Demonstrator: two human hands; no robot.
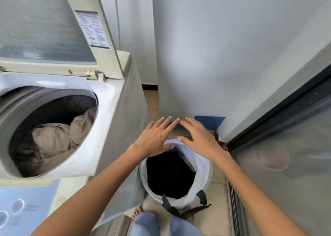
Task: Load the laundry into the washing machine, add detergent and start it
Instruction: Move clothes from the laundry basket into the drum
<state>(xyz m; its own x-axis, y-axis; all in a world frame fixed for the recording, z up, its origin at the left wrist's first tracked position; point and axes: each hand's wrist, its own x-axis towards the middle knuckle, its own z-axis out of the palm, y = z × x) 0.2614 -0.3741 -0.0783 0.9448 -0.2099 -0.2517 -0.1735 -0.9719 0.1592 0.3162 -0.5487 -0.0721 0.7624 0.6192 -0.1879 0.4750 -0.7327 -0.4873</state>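
left grip (155, 137) spread | right grip (200, 139) spread | beige laundry (52, 142) crumpled in washer (109, 99)

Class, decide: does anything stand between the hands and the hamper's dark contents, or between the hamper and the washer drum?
Nothing visible does. The left hand and right hand hover open above the uncovered hamper; the lid stands raised, the drum open.

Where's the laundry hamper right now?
The laundry hamper stands on the floor at lower centre of the head view, right of the washing machine, below the left hand and right hand.
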